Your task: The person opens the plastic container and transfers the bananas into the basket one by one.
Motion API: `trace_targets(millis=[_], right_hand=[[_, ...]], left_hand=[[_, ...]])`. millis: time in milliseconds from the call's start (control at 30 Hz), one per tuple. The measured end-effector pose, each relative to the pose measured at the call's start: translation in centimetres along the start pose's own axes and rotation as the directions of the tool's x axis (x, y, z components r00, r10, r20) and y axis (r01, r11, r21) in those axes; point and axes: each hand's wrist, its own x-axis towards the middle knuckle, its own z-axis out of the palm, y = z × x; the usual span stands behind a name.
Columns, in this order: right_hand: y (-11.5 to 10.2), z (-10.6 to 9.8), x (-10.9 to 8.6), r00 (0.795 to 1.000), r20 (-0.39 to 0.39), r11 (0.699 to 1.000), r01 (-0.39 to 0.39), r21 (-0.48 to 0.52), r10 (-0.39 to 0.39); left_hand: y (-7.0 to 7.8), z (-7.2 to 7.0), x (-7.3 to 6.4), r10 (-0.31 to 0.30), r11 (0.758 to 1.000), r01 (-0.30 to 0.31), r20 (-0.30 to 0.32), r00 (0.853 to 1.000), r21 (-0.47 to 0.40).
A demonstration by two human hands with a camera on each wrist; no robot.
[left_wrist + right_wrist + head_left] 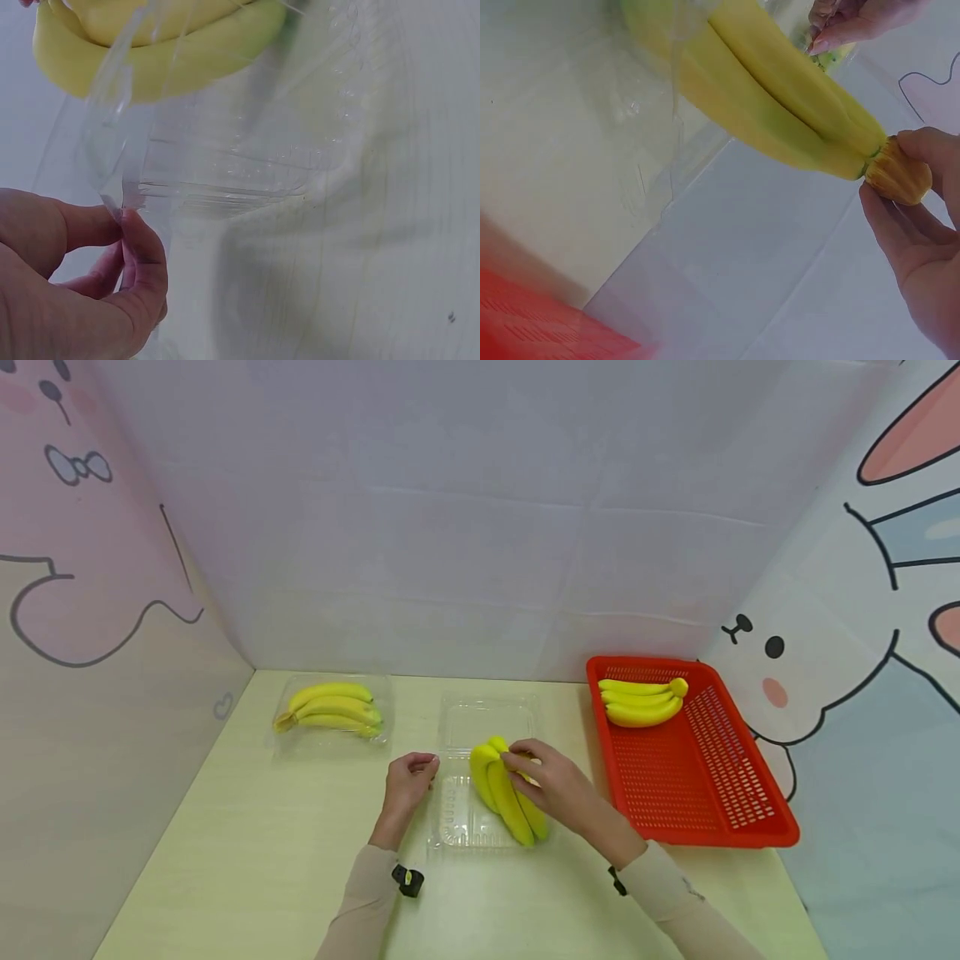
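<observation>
A bunch of yellow bananas (510, 797) lies slantwise over an opened clear plastic clamshell box (461, 839) at the middle of the table. My right hand (551, 781) holds the bunch at its stem end; the right wrist view shows the thumb and fingers around the brown stem (900, 172). Between thumb and forefinger my left hand (82, 277) pinches the edge of the clear box (247, 161), left of the bananas. The box's lid (487, 718) is folded back toward the wall.
To the right stands a red plastic basket (675, 793) with another bunch of bananas (641, 703) at its back. At the back left, a clear box (281, 739) contains a further bunch (337, 708). Fabric walls (480, 568) close off the back and sides.
</observation>
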Motion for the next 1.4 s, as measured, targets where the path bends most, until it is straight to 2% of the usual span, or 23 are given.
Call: trace_targets(millis=[300,500,633,800,967,1033,1200,1400], right_hand=[[1.3,-1.0,-1.0,0.998,-0.062,0.994,-0.006,0.111,0.013],[1.6,-1.5,-1.5,0.992,-0.075,0.984,-0.090,0.155,0.103],[1.8,-1.8,-1.9,0.977,-0.118,0.971,-0.157,0.180,0.180],[2.0,-2.4,-2.3,0.943,-0.181,0.945,-0.239,0.223,0.281],[2.4,-3.0,-2.8,0.894,-0.232,0.898,-0.303,0.319,0.384],[2.7,-3.3,-2.9,0.876,-0.254,0.885,-0.316,0.341,0.411],[3.5,-3.8,-3.4,0.838,-0.322,0.884,-0.344,0.316,0.441],[4.0,-4.6,-3.9,0.790,-0.325,0.831,-0.382,0.404,0.520]], left_hand=[[-0.1,0.1,0.0,-0.004,1.000,0.004,-0.001,1.000,0.005],[0.0,0.0,0.0,-0.002,1.000,0.002,-0.006,1.000,-0.003],[0.1,0.1,0.0,-0.002,1.000,0.001,-0.011,1.000,-0.005],[0.1,0.1,0.0,-0.007,1.000,0.007,-0.015,1.000,-0.001],[0.1,0.0,-0.1,-0.009,1.000,0.009,-0.021,1.000,0.005],[0.1,0.0,-0.1,-0.002,1.000,0.002,-0.023,1.000,0.007],[0.1,0.0,-0.2,0.003,1.000,-0.003,-0.023,1.000,0.001],[0.1,0.1,-0.1,-0.005,1.000,0.005,-0.023,1.000,-0.001]])
